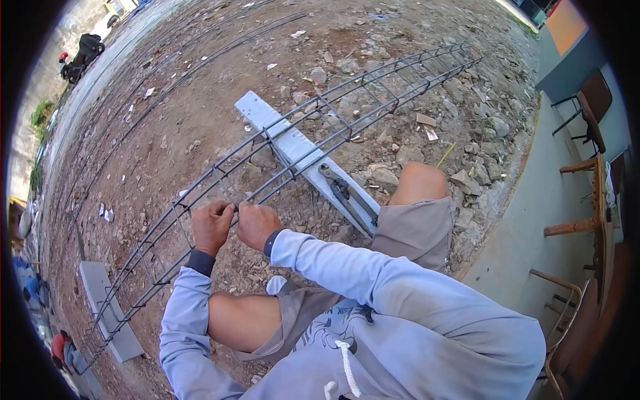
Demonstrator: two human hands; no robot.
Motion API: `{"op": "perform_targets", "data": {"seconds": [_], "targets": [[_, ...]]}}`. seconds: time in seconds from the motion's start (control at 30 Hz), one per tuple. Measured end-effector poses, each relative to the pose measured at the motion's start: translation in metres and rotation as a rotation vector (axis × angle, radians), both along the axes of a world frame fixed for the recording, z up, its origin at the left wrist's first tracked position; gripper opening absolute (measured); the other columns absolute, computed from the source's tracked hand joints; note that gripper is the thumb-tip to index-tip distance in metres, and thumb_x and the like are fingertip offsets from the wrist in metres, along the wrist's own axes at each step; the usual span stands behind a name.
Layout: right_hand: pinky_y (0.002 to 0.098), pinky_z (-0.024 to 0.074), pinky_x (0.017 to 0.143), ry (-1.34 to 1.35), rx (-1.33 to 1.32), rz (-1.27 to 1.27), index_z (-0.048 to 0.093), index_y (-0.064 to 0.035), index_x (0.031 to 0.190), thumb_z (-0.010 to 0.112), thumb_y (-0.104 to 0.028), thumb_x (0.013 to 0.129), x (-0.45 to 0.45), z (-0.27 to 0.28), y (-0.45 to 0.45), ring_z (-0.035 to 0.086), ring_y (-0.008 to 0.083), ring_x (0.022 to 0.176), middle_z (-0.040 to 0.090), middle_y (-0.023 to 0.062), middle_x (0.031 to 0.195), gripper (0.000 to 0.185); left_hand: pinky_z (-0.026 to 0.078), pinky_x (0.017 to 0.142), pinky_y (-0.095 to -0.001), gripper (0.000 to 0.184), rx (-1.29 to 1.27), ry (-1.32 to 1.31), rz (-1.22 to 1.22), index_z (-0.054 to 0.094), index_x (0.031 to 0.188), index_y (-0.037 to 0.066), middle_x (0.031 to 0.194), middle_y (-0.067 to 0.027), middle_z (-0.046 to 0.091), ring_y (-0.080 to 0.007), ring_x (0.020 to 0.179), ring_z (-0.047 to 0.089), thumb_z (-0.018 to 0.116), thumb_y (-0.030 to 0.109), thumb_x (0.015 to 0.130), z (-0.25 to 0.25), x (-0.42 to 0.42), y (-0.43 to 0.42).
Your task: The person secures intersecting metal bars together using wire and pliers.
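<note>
A long rebar cage (347,130) of thin steel bars and square stirrups runs diagonally across the view. My left hand (212,229) is closed at the cage's near bar, its thumb and fingers pinched together. Right beside it, my right hand (257,227) is also closed, knuckles up, close against the same bar. Whatever small thing lies between the fingers is hidden. Under the cage, a pale grey beam (252,108) props it off the ground. Dark pincers (339,189) rest on the beam's near part, by my knee.
A second grey block (110,310) supports the cage's lower left end. Long loose rebar (200,63) lies on the dirt at the upper left. Broken stones (467,180) cover the ground at right, beside a concrete floor with chairs (593,110). Another person (63,350) is at the lower left.
</note>
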State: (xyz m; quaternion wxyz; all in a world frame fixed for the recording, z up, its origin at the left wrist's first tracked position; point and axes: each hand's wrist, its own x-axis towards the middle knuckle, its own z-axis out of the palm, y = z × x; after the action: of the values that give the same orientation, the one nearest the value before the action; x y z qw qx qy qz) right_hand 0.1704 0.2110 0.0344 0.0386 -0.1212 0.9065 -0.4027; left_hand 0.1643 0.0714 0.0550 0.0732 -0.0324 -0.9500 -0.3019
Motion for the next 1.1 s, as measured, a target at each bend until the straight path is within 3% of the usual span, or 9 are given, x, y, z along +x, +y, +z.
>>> {"op": "perform_targets", "data": {"seconds": [0.17, 0.27, 0.37, 0.57, 0.77, 0.87, 0.97, 1.07, 1.1], "targets": [[0.0492, 0.0486, 0.073, -0.080, -0.119, -0.007, 0.057, 0.0031, 0.095, 0.054, -0.010, 0.078, 0.016, -0.012, -0.003, 0.062, 0.0421, 0.080, 0.063, 0.0261, 0.079, 0.022, 0.048, 0.055, -0.0379, 0.016, -0.099, 0.085, -0.086, 0.071, 0.081, 0.009, 0.070, -0.0130, 0.065, -0.0311, 0.062, 0.063, 0.065, 0.025, 0.078, 0.007, 0.004, 0.003], [0.0501, 0.0476, 0.073, -0.072, -0.234, -0.013, 0.059, 0.0014, 0.094, 0.053, -0.011, 0.079, 0.023, -0.023, -0.001, 0.061, 0.0425, 0.080, 0.063, 0.0264, 0.081, 0.020, 0.048, 0.055, -0.0333, 0.017, -0.107, -0.003, -0.081, 0.070, 0.083, 0.006, 0.069, -0.0146, 0.065, -0.0271, 0.060, 0.064, 0.066, 0.021, 0.079, 0.010, 0.003, 0.001], [0.0481, 0.0477, 0.072, -0.076, -0.302, -0.049, 0.062, 0.0001, 0.091, 0.053, -0.012, 0.080, 0.018, -0.027, 0.001, 0.062, 0.0411, 0.079, 0.063, 0.0246, 0.081, 0.019, 0.048, 0.059, -0.0388, 0.018, -0.041, -0.080, -0.056, 0.071, 0.081, 0.008, 0.071, -0.0133, 0.065, -0.0310, 0.066, 0.063, 0.065, 0.025, 0.079, 0.012, 0.002, -0.002], [0.0436, 0.0484, 0.069, -0.071, -0.292, -0.056, 0.064, 0.0006, 0.089, 0.052, -0.013, 0.082, 0.015, -0.025, 0.001, 0.062, 0.0392, 0.076, 0.063, 0.0228, 0.078, 0.020, 0.046, 0.068, -0.0370, 0.022, 0.168, -0.109, -0.161, 0.070, 0.081, 0.002, 0.078, -0.0127, 0.063, -0.0302, 0.076, 0.060, 0.065, 0.023, 0.079, 0.004, -0.004, -0.009], [0.0487, 0.0470, 0.071, -0.067, -0.333, -0.014, 0.063, -0.0016, 0.091, 0.051, -0.014, 0.083, 0.014, -0.025, 0.002, 0.060, 0.0414, 0.078, 0.063, 0.0238, 0.082, 0.019, 0.045, 0.064, -0.0349, 0.022, -0.167, 0.175, -0.432, 0.069, 0.085, 0.001, 0.075, -0.0114, 0.060, -0.0277, 0.072, 0.059, 0.068, 0.021, 0.078, 0.010, -0.006, -0.002], [0.0489, 0.0469, 0.071, -0.054, -0.318, 0.004, 0.063, -0.0018, 0.090, 0.052, -0.014, 0.082, 0.014, -0.025, 0.006, 0.060, 0.0412, 0.077, 0.063, 0.0228, 0.080, 0.018, 0.045, 0.062, -0.0361, 0.022, 0.044, -0.099, -0.330, 0.068, 0.082, 0.000, 0.078, -0.0129, 0.062, -0.0286, 0.072, 0.059, 0.066, 0.022, 0.081, 0.006, -0.014, -0.010], [0.0487, 0.0472, 0.070, -0.053, -0.305, 0.035, 0.062, -0.0017, 0.088, 0.052, -0.014, 0.082, 0.015, -0.013, 0.013, 0.061, 0.0412, 0.076, 0.063, 0.0219, 0.078, 0.017, 0.045, 0.060, -0.0365, 0.029, 0.200, -0.039, -0.022, 0.066, 0.081, -0.001, 0.073, -0.0136, 0.062, -0.0258, 0.067, 0.060, 0.062, 0.028, 0.085, 0.002, -0.011, -0.014], [0.0480, 0.0484, 0.069, 0.016, -0.228, 0.079, 0.061, -0.0013, 0.085, 0.052, -0.014, 0.082, 0.018, -0.009, 0.016, 0.061, 0.0409, 0.074, 0.062, 0.0217, 0.075, 0.015, 0.045, 0.056, -0.0334, 0.039, -0.193, -0.274, -0.036, 0.065, 0.081, 0.000, 0.066, -0.0112, 0.063, -0.0190, 0.058, 0.059, 0.055, 0.036, 0.090, -0.008, -0.021, -0.024], [0.0476, 0.0489, 0.068, 0.039, -0.170, 0.094, 0.060, -0.0012, 0.084, 0.053, -0.013, 0.081, 0.019, -0.008, 0.016, 0.061, 0.0403, 0.073, 0.062, 0.0215, 0.075, 0.015, 0.045, 0.054, -0.0322, 0.042, -0.012, -0.415, -0.040, 0.065, 0.080, 0.000, 0.064, -0.0103, 0.063, -0.0173, 0.056, 0.058, 0.054, 0.039, 0.091, -0.010, -0.021, -0.025]]}}
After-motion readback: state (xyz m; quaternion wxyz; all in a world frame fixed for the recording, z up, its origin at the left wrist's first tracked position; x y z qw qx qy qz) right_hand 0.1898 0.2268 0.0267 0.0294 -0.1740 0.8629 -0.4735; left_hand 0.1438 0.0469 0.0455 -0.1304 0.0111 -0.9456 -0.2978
